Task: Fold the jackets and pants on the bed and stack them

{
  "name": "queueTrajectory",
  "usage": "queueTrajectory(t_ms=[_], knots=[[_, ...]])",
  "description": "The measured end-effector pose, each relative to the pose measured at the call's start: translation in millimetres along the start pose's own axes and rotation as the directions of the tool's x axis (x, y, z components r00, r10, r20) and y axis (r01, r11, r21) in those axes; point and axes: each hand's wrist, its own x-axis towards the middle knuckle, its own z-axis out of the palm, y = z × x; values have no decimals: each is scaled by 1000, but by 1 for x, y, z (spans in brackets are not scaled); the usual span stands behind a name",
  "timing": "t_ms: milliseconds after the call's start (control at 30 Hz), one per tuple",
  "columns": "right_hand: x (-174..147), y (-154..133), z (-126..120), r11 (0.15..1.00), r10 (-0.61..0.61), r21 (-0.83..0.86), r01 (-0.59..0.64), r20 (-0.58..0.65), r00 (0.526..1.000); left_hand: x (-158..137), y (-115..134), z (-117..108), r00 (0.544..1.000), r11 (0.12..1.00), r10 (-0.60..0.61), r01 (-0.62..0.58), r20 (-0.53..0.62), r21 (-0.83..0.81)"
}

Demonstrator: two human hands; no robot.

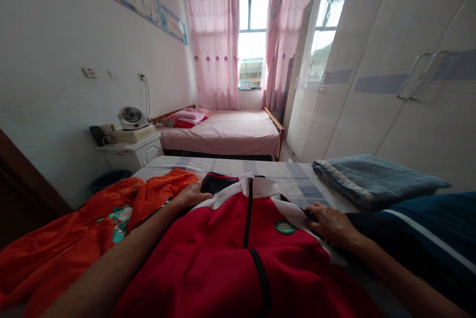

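Observation:
A red jacket [223,224] with white shoulders, a black zip and a round green badge lies front up on the near bed. My left hand [193,194] grips its shoulder on the left, beside the collar, with the thumb toward the dark cloth. Across from it, my right hand [330,223] has its fingers curled over the other shoulder edge. Some fingertips are hidden in the cloth. Left of the jacket is a crumpled orange garment [74,234] with a green and white print. Dark blue clothing [435,224] with a white stripe lies beyond my right hand.
A folded grey-blue cloth [379,177] rests on the near bed's striped sheet [219,163]. Behind stands a pink-covered bed [230,130]. At left are a nightstand [145,147] with a fan [132,116] and a bin [109,179]; white wardrobes [372,60] line the right.

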Motion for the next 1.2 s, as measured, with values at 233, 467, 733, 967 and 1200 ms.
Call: queueTrajectory(t_ms=[233,467,733,967,1200], knots=[[38,24,-53,991,-13,116,63,-388,922,27,18,-48,966,997,-11,31,-259,72],[85,0,-77,996,89,55,-70,-553,828,52,67,-65,906,980,11,74,-422,184],[40,-64,36,976,-179,59,208,-321,930,-14,82,69,944,922,330,-326,14,208],[40,-46,69,966,-225,88,244,-189,956,-18,50,85,934,919,343,-355,98,171],[45,-40,79,960,-238,83,268,-264,935,-15,47,85,924,914,370,-380,95,139]])
